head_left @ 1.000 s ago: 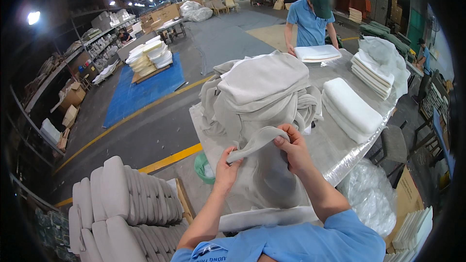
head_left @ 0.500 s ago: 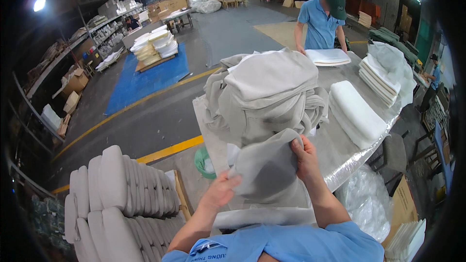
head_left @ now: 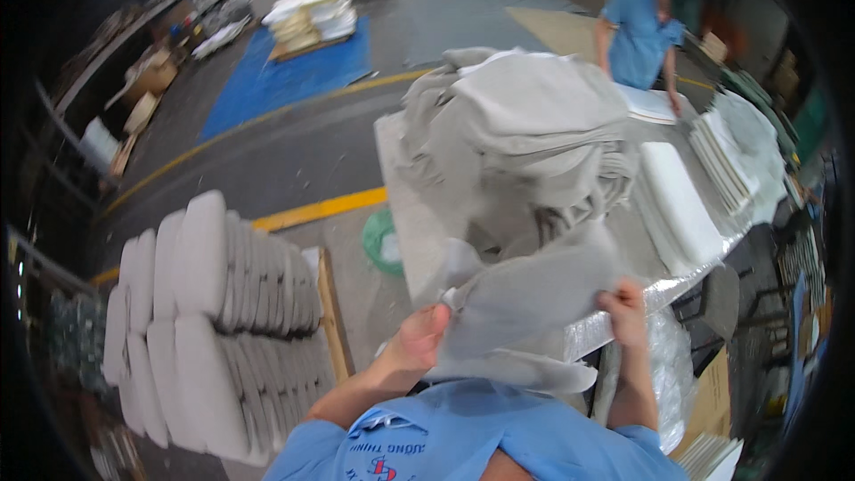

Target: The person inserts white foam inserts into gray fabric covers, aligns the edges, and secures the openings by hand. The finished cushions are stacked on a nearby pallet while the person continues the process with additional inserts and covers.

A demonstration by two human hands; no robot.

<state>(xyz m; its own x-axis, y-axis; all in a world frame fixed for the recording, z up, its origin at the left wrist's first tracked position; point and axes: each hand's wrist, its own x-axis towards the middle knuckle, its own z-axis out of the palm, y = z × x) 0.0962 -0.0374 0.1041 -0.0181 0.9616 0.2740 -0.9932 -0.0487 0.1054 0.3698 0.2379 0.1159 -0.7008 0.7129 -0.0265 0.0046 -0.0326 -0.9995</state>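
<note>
A light grey fabric cover [head_left: 534,298] is stretched between my two hands over the near part of the table. My left hand [head_left: 423,336] pinches its left end, thumb against the cloth, by a small bunched corner. My right hand [head_left: 623,303] grips its right edge; the fingers are slightly blurred. A pale pad or cloth piece [head_left: 525,369] lies under the cover, close to my body, partly hidden. Just beyond my hands rises a large heap of grey covers [head_left: 543,102] on the table [head_left: 408,214].
Stacked grey cushions [head_left: 200,258] stand at the left beside a green bin [head_left: 383,245]. White padding [head_left: 679,205] and a pile of white sheets [head_left: 726,156] lie on the table's right. A co-worker [head_left: 637,36] handles white sheets across the table. Clear plastic wrap [head_left: 655,361] hangs at the right.
My hands have moved apart, the right one outward and both nearer my body, spreading the cover wider. The view has tilted downward.
</note>
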